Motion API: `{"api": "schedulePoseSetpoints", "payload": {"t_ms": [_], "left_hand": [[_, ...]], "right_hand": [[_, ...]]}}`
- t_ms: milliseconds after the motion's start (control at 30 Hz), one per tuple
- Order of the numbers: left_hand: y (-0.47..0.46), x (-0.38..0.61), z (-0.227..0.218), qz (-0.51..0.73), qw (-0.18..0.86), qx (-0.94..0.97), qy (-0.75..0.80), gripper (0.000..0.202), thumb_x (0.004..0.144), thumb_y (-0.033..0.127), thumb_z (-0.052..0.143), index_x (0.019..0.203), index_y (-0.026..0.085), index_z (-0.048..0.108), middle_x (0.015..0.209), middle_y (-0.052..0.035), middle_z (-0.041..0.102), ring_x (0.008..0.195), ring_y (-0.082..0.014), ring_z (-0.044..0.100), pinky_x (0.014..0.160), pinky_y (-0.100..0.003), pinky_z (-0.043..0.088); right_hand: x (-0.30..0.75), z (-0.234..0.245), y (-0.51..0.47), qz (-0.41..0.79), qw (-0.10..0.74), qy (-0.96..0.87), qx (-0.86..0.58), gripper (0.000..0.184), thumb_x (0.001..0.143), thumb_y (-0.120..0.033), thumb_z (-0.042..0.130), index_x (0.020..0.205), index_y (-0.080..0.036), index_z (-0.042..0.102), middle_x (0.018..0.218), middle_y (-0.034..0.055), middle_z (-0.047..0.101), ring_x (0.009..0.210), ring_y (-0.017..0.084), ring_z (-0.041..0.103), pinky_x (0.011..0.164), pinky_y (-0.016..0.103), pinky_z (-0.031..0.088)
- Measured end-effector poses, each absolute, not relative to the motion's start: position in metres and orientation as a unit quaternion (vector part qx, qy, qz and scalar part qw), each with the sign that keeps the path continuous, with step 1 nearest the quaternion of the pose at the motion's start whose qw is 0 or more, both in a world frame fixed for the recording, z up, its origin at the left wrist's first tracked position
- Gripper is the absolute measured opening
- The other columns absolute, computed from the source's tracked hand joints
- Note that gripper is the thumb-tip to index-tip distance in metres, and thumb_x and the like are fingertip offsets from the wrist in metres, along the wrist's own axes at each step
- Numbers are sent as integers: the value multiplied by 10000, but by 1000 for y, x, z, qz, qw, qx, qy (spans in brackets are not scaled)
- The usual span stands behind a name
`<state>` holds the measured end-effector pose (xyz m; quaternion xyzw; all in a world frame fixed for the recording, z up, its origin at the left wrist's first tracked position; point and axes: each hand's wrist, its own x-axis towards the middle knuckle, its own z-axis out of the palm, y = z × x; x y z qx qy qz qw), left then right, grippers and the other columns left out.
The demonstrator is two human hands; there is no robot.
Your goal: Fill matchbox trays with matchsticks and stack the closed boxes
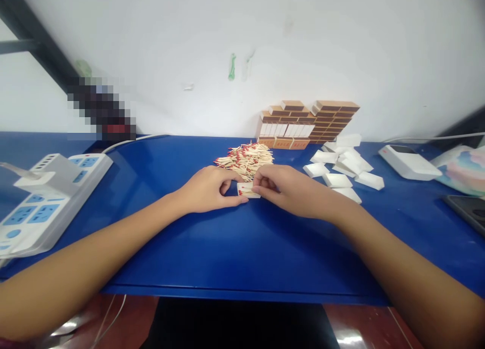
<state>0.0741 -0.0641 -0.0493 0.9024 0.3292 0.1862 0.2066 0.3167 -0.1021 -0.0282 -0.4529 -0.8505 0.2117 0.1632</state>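
Note:
A small white matchbox tray [247, 190] with red-tipped matches in it lies on the blue table [235, 253]. My left hand [210, 190] pinches its left side with thumb and curled fingers. My right hand [290, 190] grips its right side, fingers bent over the matches. Just behind both hands lies a loose pile of red-tipped matches [246, 158]. Several empty white trays [343, 168] are scattered to the right of my right hand.
Brown matchbox sleeves [308, 122] are stacked against the white wall. A white power strip [45, 197] with a plugged adapter sits at the left. A white device [407, 162], a pastel object [464, 169] and a dark phone [470, 210] lie at the right.

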Motion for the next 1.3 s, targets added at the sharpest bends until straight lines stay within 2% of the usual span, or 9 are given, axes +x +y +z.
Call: {"api": "schedulePoseSetpoints", "payload": {"t_ms": [233,433,700,833,933,1100,1200,1300], "left_hand": [[-63,74,-50,183,202,904,328,367,882,523,731,1062,207,776,596,58,541,522,-102,482,542,-261,317],[-66,74,-46,162,223,902,333,371,789,511,810,951,186,731,615,64,561,523,-95,486,539,-255,320],[-68,74,-45,165,226,906,317,394,766,534,822,907,181,721,647,51,585,549,-94,497,554,-253,319],[-67,74,-45,163,223,908,315,392,771,531,821,922,184,720,648,51,585,558,-98,506,555,-254,316],[-66,73,-46,163,222,908,317,400,777,544,817,930,188,718,639,54,573,553,-99,504,549,-254,308],[-65,73,-47,172,223,906,315,388,791,545,805,917,189,717,652,47,589,568,-102,521,561,-252,323],[-66,74,-47,170,219,908,315,384,784,533,813,915,185,714,637,51,573,554,-101,502,551,-254,309],[-66,74,-46,172,222,906,315,376,780,520,819,920,187,715,617,60,551,534,-97,481,541,-254,299]], "right_hand": [[317,-29,-100,205,167,-851,-454,158,995,-295,604,863,-209,619,788,13,658,692,155,552,634,295,362],[325,-29,-89,133,202,-836,-493,133,961,-254,631,841,-198,644,765,14,630,684,154,517,638,304,335],[322,-36,-86,144,150,-847,-489,133,953,-270,659,837,-205,658,727,-1,600,672,153,486,633,308,317],[322,-34,-86,167,116,-833,-515,152,977,-273,621,843,-203,635,768,17,629,693,161,507,641,309,326],[327,-34,-85,175,99,-833,-516,202,1002,-332,591,842,-209,603,809,33,639,724,174,522,651,313,328],[336,-29,-87,171,134,-834,-507,259,1026,-406,539,848,-219,559,832,37,623,725,181,511,648,318,332],[331,-23,-95,182,155,-839,-488,234,1029,-404,543,885,-224,581,804,21,615,709,176,508,638,310,333],[320,-21,-103,188,137,-855,-463,185,1019,-347,575,888,-220,607,811,25,627,722,173,517,653,303,340]]}}
